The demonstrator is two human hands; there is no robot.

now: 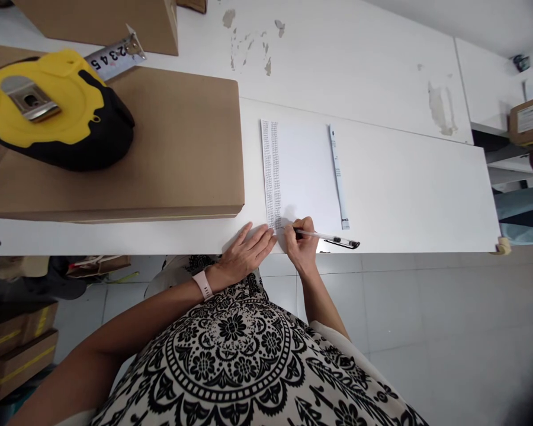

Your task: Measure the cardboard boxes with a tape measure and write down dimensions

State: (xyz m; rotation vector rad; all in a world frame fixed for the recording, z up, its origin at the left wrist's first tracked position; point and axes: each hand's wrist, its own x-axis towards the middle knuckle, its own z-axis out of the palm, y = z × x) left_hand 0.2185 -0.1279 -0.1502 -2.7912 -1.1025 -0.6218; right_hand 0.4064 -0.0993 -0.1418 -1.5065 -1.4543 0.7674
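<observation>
A sheet of white paper (308, 171) lies on the desk, with two narrow columns of small handwriting down its left side. My right hand (301, 245) is closed round a clear pen with black parts (333, 239), its tip at the bottom of the second column. Flat on the desk edge, my left hand (249, 251) has its fingers stretched out, the fingertips touching the paper's lower left corner. A light blue printed strip (339, 177) runs along the sheet's right side.
Left of the paper sits a cardboard box (182, 142). A yellow and black tape measure (57, 112) shows above it, its blade partly out. Another box (111, 23) stands behind. The white desk (417, 189) has peeled patches; its front edge runs just below my hands.
</observation>
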